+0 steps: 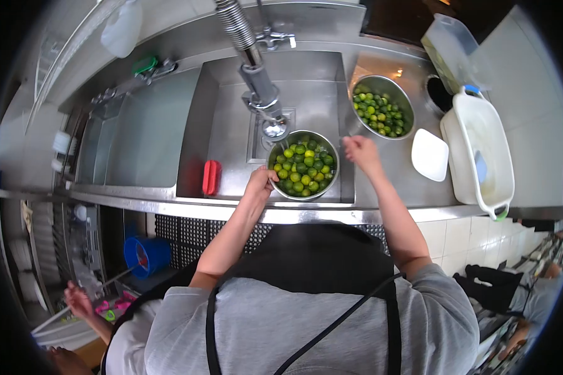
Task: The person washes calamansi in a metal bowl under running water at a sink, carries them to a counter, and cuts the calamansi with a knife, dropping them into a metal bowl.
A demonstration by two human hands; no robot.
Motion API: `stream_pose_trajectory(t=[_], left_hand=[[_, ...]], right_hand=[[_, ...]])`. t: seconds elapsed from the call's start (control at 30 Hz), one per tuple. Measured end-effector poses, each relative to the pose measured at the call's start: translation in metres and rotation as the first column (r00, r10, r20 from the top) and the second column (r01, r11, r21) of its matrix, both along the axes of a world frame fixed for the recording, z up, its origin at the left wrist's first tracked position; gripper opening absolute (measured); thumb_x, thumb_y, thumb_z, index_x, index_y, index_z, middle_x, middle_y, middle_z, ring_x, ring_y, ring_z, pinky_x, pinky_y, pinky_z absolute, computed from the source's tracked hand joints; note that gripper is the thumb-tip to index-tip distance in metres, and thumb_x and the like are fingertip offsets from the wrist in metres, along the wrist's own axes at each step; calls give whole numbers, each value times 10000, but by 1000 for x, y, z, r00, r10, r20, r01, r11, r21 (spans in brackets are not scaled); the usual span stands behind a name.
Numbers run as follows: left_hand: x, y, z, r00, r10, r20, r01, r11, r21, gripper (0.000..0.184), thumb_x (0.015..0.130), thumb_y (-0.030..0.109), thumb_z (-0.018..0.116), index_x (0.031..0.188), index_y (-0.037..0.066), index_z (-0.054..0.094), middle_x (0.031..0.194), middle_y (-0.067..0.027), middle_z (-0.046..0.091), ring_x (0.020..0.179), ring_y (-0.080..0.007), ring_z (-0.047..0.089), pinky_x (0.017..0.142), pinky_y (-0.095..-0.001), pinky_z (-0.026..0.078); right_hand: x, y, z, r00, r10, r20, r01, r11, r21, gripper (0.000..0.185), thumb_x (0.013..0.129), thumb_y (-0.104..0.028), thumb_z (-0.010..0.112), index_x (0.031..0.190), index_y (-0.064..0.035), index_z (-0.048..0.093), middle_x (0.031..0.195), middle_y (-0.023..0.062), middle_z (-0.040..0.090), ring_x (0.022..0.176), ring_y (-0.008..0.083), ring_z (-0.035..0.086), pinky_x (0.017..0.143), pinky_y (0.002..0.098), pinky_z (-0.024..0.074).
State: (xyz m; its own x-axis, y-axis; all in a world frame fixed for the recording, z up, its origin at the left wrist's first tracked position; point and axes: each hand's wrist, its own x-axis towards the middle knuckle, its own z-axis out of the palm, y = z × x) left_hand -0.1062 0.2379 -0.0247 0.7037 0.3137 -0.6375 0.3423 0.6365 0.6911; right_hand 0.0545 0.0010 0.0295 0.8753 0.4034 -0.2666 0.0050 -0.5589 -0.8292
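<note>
A round metal bowl (335, 174) full of green and yellowish limes (303, 165) stands in the sink, under the spray faucet head (274, 128). My left hand (263, 181) grips the bowl's left rim, thumb over the edge. To the right of this bowl, above the sink's right edge, is my right hand (360, 153). Its fingers are curled in, and whatever they may hold is hidden. Beyond it, a second metal bowl (409, 112) with smaller limes (378, 112) rests on the steel counter.
A red sponge-like block (212, 177) lies at the sink's left. Further left is a water-filled basin (147, 137). On the right counter are a white lid-like piece (430, 155) and a white tub (507, 165). Another person's hand (79, 300) holds a pole at lower left.
</note>
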Motion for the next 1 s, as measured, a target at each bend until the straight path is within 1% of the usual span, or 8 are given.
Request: stream_pose_trajectory(t=[0.17,0.3,0.37,0.43,0.5,0.63,0.67,1.0], left_hand=[[10,-30,22,995,-87,47,88,996,-22,249,522,-80,501,734,50,489,609,-8,485,428,-98,408,368,-215,301],[36,-60,61,986,-130,101,120,988,100,222,516,-84,502,687,55,481,610,-11,488,466,-108,430,395,-229,321],[57,-72,69,975,-175,139,124,940,318,192,510,-85,506,632,59,467,602,-9,481,490,-114,428,420,-242,322],[75,-82,76,963,-182,196,87,907,412,170,516,-73,520,592,62,451,579,-6,463,489,-116,413,430,-252,308],[92,-98,99,952,-235,195,23,691,722,142,532,-44,534,578,54,442,549,3,450,491,-109,408,443,-257,306],[108,-117,141,960,-268,78,-25,196,980,113,552,15,545,584,22,436,501,-77,466,481,-192,475,490,-312,368],[114,-124,149,964,-258,61,-25,141,990,108,552,28,547,595,20,449,520,-125,477,498,-272,500,513,-350,388],[145,-158,162,975,-222,-15,-34,-214,976,66,573,40,538,599,30,478,549,-143,525,553,-332,538,532,-386,409]], right_hand=[[32,-46,-20,922,-101,375,190,959,-211,299,839,-308,511,877,-34,624,740,144,626,683,270,607,637,346,464],[39,-47,2,850,-277,449,294,955,32,217,819,-254,527,862,-57,606,799,175,609,768,360,578,686,427,444],[11,-50,46,764,-381,520,192,905,380,217,811,-259,553,863,-53,600,811,142,599,749,316,592,689,400,459],[-23,-47,50,942,-160,294,66,950,304,280,790,-286,588,947,-55,574,960,136,558,886,287,561,788,378,438],[-34,-32,23,812,-167,559,40,972,231,441,766,-324,614,1108,-68,506,1185,185,432,1073,333,444,893,396,370],[-29,3,12,804,-298,514,144,937,318,706,727,-369,646,1303,-117,324,1327,237,232,1197,407,274,984,428,260],[-22,9,12,794,-329,512,160,924,347,714,727,-365,645,1311,-125,312,1333,236,222,1199,409,265,983,435,253],[12,51,-6,733,-566,378,248,739,626,633,762,-326,574,1308,-133,318,1300,261,253,1180,418,280,961,452,261]])
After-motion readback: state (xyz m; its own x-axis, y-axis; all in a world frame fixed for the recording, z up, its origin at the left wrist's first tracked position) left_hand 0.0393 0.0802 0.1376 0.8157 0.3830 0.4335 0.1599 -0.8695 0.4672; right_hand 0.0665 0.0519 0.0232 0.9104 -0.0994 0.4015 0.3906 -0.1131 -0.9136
